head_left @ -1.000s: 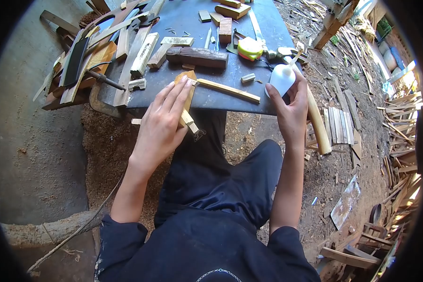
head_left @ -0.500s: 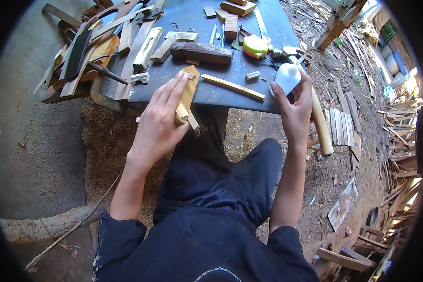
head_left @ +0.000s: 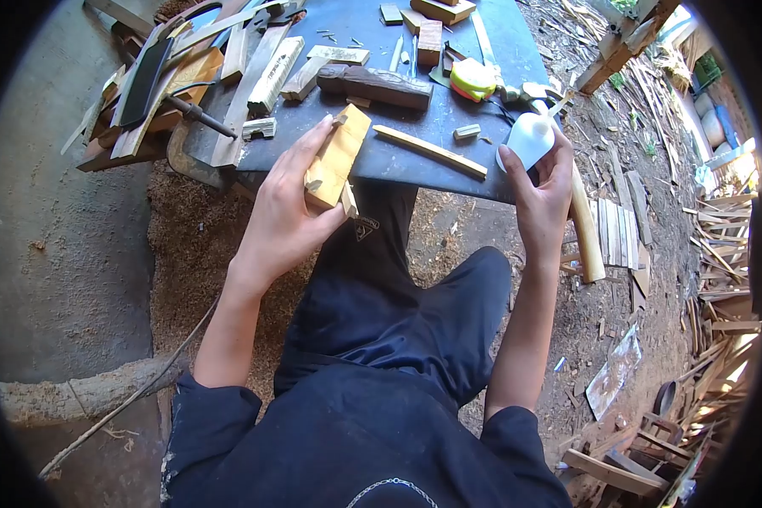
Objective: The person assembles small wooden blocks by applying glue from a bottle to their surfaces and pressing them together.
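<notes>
My left hand (head_left: pixel 284 207) grips a light wooden block (head_left: pixel 340 157) over the table's front edge, with small notches or pieces at its ends. A thin sliver of wood shows at the block's lower right. My right hand (head_left: pixel 542 190) is wrapped round a white squeeze bottle (head_left: pixel 530 140) with its nozzle pointing up and away, at the table's front right corner. Between the hands, a thin wooden strip (head_left: pixel 430 152) lies on the blue table (head_left: pixel 398 178). Behind the block rests a dark wooden hand plane or block (head_left: pixel 375 87).
A yellow-green tape measure (head_left: pixel 472 80), a small grey piece (head_left: pixel 466 133) and a hammer head (head_left: pixel 533 91) lie at the right. Wood strips and a clamp (head_left: pixel 199 116) crowd the left side. A curved wooden handle (head_left: pixel 586 229) juts past the right edge.
The block in my left hand has turned, so more of its broad face shows. The camera view has shifted slightly, and my right hand still holds the bottle.
</notes>
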The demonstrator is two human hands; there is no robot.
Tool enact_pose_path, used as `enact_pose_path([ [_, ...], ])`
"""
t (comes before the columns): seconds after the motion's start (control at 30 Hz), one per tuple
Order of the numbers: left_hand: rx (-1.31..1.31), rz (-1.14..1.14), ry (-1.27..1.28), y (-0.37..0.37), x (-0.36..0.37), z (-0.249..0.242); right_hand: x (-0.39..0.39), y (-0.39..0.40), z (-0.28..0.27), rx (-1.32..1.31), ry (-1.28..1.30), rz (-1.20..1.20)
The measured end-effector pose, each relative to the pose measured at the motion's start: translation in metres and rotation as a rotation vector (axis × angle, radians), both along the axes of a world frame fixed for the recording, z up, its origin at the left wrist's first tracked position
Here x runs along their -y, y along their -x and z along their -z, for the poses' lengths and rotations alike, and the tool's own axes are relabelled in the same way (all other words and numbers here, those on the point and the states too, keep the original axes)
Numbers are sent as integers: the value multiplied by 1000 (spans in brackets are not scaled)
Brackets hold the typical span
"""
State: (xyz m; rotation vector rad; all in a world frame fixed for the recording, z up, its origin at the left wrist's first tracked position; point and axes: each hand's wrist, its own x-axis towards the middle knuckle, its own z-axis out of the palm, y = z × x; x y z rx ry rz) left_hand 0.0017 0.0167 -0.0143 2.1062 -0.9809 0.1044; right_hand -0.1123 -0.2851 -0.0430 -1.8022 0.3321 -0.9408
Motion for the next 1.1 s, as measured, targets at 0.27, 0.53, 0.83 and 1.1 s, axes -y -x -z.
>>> enact_pose_path([
  [0.27,-421,47,230,5,-1,-1,1,0,0,-13,-8,-6],
  [0.53,-489,63,444,13,-9,11,0,0,1,-1,-15,-4],
  [0.83,-799,124,659,17,-27,19,-7,15,6,229,20,82],
  [1.1,-1089,112,821,19,-37,26,-55,44,9,265,277,363],
])
